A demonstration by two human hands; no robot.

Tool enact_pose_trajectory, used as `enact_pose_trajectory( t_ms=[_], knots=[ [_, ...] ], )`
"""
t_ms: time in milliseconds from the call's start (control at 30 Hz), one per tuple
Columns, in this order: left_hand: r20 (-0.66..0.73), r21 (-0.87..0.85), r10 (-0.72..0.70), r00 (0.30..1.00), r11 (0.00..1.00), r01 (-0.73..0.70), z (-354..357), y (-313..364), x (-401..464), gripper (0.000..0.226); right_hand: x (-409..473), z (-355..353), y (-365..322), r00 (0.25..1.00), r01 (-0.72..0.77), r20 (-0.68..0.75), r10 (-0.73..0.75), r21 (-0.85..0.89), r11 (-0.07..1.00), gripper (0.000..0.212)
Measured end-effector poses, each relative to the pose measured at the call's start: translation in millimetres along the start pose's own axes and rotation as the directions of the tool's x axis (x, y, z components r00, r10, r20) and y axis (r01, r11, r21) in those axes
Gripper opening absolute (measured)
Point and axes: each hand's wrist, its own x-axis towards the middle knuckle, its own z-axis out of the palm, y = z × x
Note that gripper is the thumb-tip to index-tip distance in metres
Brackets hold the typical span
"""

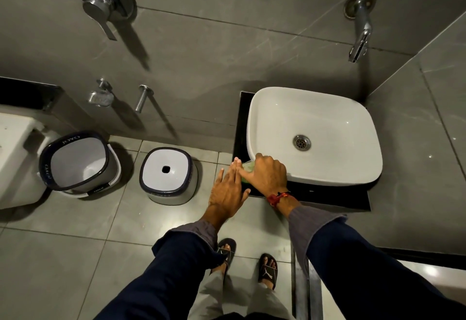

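- Right hand (268,176): at the near left corner of the basin, knuckles up, fingers curled down over a green pad and pressing it to the basin's outer wall. A red thread band (275,197) sits on the wrist.
- Green pad (245,168): only a pale green sliver shows, between the two hands at the basin's near left corner, just above the left edge of the counter. Whether it is a sponge or a cloth cannot be told.
- Left hand (228,191): beside the right hand, off the counter's left edge, fingers straight and a little spread, gripping nothing. The fingertips reach the pad's outer side; whether they touch it is unclear.
- Basin (327,94): white, rounded rectangle, on the black counter (332,194) in the wall corner. Its bowl shows no foam and no standing water, and the drain (301,142) is uncovered.
- Tap (360,29): chrome, on the wall over the basin's far edge; no water runs from it.
- Bucket (75,162) and stool (168,176): white with dark rims, on the floor tiles left of the counter, well apart from the hands.
- Progress, as a judgement: wiping of the basin's outside is under way at one corner. How much of the wall is already done cannot be read. The other sides, the rim, the bowl and a rinse likely remain.
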Motion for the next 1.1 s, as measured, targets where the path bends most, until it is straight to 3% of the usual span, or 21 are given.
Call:
enact_pose_trajectory(
  t_ms=[167, 300, 400, 500, 633, 800, 967, 1100],
  knots=[
    [0.017, -0.005, -0.006, 1.000, 1.000, 0.006, 1.4, 0.6, 0.0, 0.080, -4.5, 3.6, -1.5, 0.998, 0.041, 0.037, -0.043, 0.056, 0.998, 0.043],
    [0.009, 0.001, -0.008, 1.000, 1.000, 0.008, 0.2, 0.7, 1.0, 0.083, -1.2, -1.4, -1.3, 0.999, -0.036, 0.014, 0.036, -0.026, 0.999, 0.062],
    [0.024, 0.013, -0.005, 1.000, 1.000, 0.005, 0.3, 0.4, 1.9, 0.082, -9.1, -1.2, -3.6, 0.999, 0.022, -0.045, -0.021, 0.020, 1.000, 0.051],
    [0.028, 0.016, -0.012, 1.000, 1.000, 0.012, 0.2, 1.9, 0.9, 0.084, -11.1, 3.8, -0.2, 0.997, 0.073, 0.032, -0.075, 0.043, 0.996, 0.040],
    [0.005, -0.013, -0.022, 1.000, 1.000, 0.022, -1.7, 3.9, -1.4, 0.089, -7.0, 2.1, -1.1, 0.998, -0.057, 0.023, 0.056, 0.027, 0.998, 0.060],
    [0.023, 0.004, -0.018, 1.000, 1.000, 0.018, -1.5, 5.6, -1.8, 0.085, -15.7, 8.1, -4.3, 1.000, 0.012, -0.002, -0.012, 0.105, 0.994, 0.044],
    [0.008, -0.020, -0.046, 0.999, 0.999, 0.046, -0.2, 6.7, -3.0, 0.089, -13.2, 6.7, -2.6, 0.993, -0.120, 0.000, 0.121, 0.141, 0.983, 0.059],
    [0.019, 0.028, -0.054, 0.998, 0.998, 0.054, 0.2, 6.9, -3.9, 0.089, -18.3, 12.4, -5.2, 0.998, -0.045, -0.027, 0.051, 0.173, 0.984, 0.048]
  ],
)
